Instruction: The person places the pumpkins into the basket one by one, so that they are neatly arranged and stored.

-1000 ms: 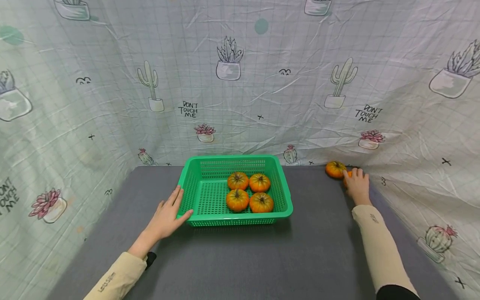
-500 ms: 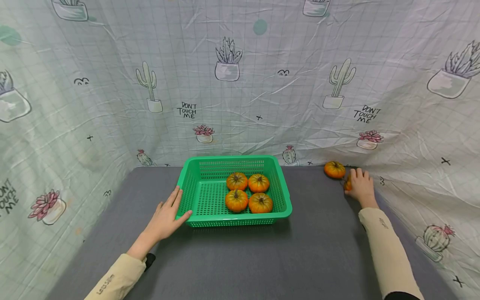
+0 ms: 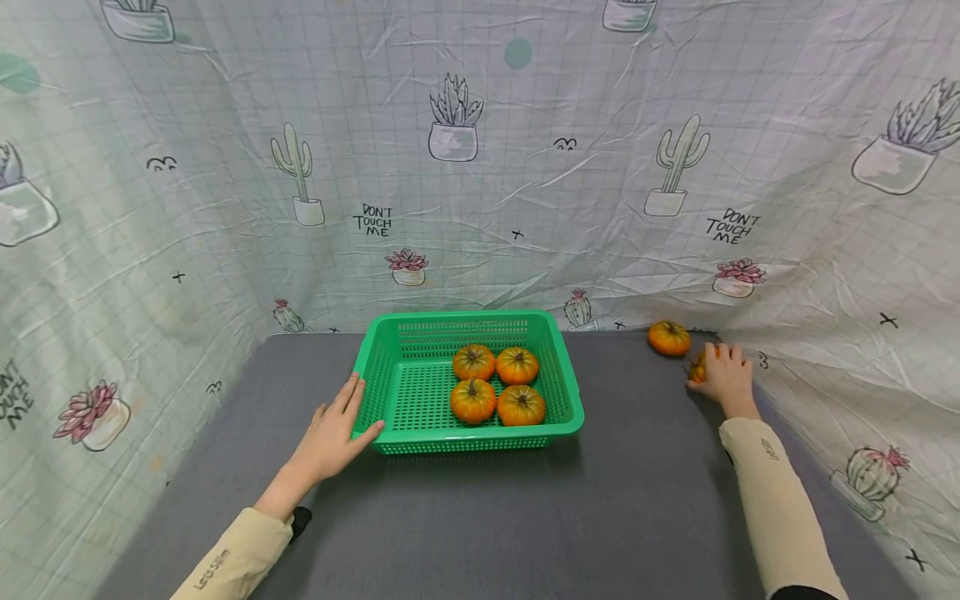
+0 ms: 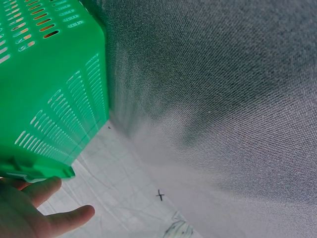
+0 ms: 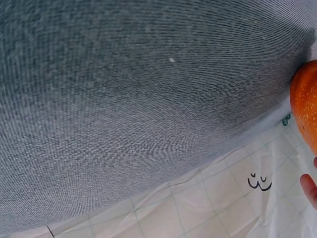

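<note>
My left hand [image 3: 326, 442] rests with straight, spread fingers on the left rim of a green perforated plastic basket [image 3: 465, 434]. In the left wrist view, its fingers [image 4: 74, 218] lie at the edge of that basket [image 4: 44, 94]. Over at the far right of the table, my right hand [image 3: 729, 382] curls its fingers round a small orange pumpkin [image 3: 698, 367], which it partly covers. The right wrist view catches only one side of this pumpkin [image 5: 304, 101] and a fingertip. Just left of it sits another small pumpkin [image 3: 669, 338]. Several more pumpkins [image 3: 474, 402] fill the basket's right half.
Dark grey cloth covers the table [image 3: 480, 525]. A pale curtain [image 3: 517, 192] printed with cacti hangs behind the table and along both sides, close to the right hand. The basket's left half shows bare mesh floor [image 3: 420, 392].
My right hand has shifted slightly right around the pumpkin, which has turned and tilted under the fingers. The left hand and the basket keep their places.
</note>
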A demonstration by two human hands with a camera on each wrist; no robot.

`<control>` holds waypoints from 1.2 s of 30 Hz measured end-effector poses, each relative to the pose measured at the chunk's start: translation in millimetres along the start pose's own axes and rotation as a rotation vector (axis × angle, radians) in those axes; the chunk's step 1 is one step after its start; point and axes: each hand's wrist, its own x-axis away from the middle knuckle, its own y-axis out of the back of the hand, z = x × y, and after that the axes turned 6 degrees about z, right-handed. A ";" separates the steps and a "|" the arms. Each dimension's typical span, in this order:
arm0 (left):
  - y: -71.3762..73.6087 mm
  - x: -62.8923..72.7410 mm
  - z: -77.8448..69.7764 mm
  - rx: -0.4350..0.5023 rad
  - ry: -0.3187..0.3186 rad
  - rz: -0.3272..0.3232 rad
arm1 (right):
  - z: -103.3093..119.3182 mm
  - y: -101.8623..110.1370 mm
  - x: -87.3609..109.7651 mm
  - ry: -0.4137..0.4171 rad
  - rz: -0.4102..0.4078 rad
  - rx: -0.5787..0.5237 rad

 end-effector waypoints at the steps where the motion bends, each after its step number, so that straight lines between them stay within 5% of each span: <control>1: -0.2 0.0 0.1 -0.002 -0.001 -0.002 | -0.2 -0.4 -0.1 0.002 0.001 0.006; 26: 1.4 2.0 -3.1 -0.003 0.005 -0.004 | 23.1 1.6 15.5 0.147 -0.264 0.025; 36: -0.1 1.3 -1.5 0.002 0.005 -0.007 | 51.8 6.9 18.5 0.199 -0.272 0.032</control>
